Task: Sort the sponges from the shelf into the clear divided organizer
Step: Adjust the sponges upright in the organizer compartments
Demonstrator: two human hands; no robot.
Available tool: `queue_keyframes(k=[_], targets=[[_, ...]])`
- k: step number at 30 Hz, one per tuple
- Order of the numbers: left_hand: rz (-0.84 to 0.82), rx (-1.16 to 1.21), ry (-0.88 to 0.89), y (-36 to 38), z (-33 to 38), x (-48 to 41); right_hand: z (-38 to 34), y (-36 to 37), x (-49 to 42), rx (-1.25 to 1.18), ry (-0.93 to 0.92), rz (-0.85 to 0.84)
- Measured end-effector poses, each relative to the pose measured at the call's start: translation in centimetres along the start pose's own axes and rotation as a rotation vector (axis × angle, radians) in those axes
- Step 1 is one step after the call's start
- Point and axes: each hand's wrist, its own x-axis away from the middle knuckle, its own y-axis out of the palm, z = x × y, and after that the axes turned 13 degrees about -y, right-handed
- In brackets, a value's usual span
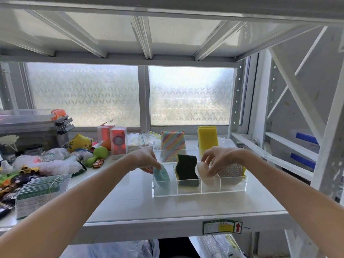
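Observation:
A clear divided organizer (199,194) stands on the white shelf. My left hand (147,161) pinches a round teal sponge (162,176) that stands in the leftmost compartment. A wavy black and yellow sponge (186,169) stands in the second compartment. My right hand (219,159) grips a pale round sponge (203,171) in the third compartment. A silvery glitter sponge (232,171) fills the rightmost one. Behind, in a second clear holder (158,146), stand a rainbow-striped sponge (172,144) and a yellow sponge (207,138).
Clutter covers the shelf's left side: a stack of packets (40,194), toy cars (98,162), a green dumbbell toy (97,155), plastic bags, red boxes (118,141) and storage bins (33,125). A frosted window is behind. A shelf post (327,155) rises at the right.

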Motion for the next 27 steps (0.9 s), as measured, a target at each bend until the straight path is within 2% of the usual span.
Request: queue_keyframes(k=[2, 6, 8, 11, 13, 14, 16, 18, 24, 27], targets=[[-0.007, -0.01, -0.001, 0.0, 0.2, 0.1, -0.1, 0.0, -0.4, 0.045, 0.018, 0.035], [0.008, -0.02, -0.001, 0.2, 0.4, 0.0, -0.7, 0.3, -1.1, 0.096, 0.016, -0.029], [0.018, -0.028, -0.003, 0.3, 0.4, -0.1, -0.7, 0.0, -0.8, 0.096, 0.008, -0.01], [0.016, -0.031, -0.003, 0.3, 0.3, -0.3, -0.1, -1.3, 0.7, 0.043, -0.023, 0.212], [0.012, -0.034, -0.003, 0.3, 0.1, -0.4, 1.1, -2.3, 1.8, 0.136, 0.012, 0.43], [0.009, -0.036, -0.003, 0.2, 0.1, -0.4, 1.8, -2.6, 2.2, 0.221, 0.086, 0.47], [0.001, -0.034, -0.001, 0.2, 0.1, -0.3, 3.1, -2.7, 2.8, 0.266, 0.249, 0.402], [-0.005, -0.033, -0.002, 0.2, 0.3, -0.1, 4.2, -2.5, 3.0, 0.16, 0.288, 0.317], [0.052, -0.02, 0.009, 0.7, 0.5, 0.4, 5.2, -1.5, 3.3, 0.162, 0.106, 0.38], [0.103, -0.016, 0.001, 1.3, 0.5, 0.5, 5.5, -0.8, 3.5, 0.128, 0.083, 0.392]])
